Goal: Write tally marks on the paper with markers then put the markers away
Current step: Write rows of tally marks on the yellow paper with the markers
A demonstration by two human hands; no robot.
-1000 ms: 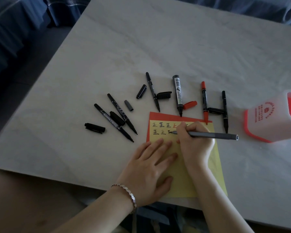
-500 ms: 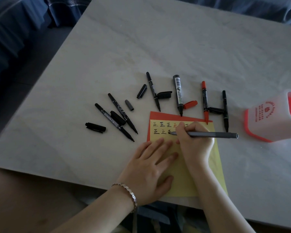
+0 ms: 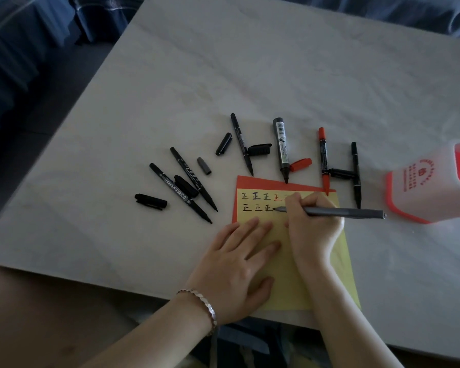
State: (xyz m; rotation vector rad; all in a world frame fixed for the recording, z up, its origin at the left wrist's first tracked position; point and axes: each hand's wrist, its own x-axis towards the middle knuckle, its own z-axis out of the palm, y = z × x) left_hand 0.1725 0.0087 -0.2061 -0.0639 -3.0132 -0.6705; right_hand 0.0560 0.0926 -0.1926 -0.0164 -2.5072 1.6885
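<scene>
Left hand (image 3: 239, 264) pressed flat, fingers spread, pins the yellow paper sheet (image 3: 290, 282) to the bench; right hand (image 3: 312, 224) pinches the slim grey marker (image 3: 343, 211), its tip apparently touching the second row.

**Dim room, pale marbled counter, blue fabric behind**

The light is low and cool, leaving the whole scene greyish and soft-shadowed. A wide counter (image 3: 276, 75) with a pale, faintly veined, marble-like top fills most of the view; its near-left corner is rounded and its near edge runs diagonally across the bottom. Beyond its far edge, blue fabric (image 3: 24, 35) with a checked pattern lies in folds along the top left, and more blue cloth (image 3: 383, 9) shows along the top right. A dark grey surface (image 3: 51, 83) runs between the blue fabric and the counter's left edge. Below the near edge lies a brownish area, too dim to make out.
</scene>
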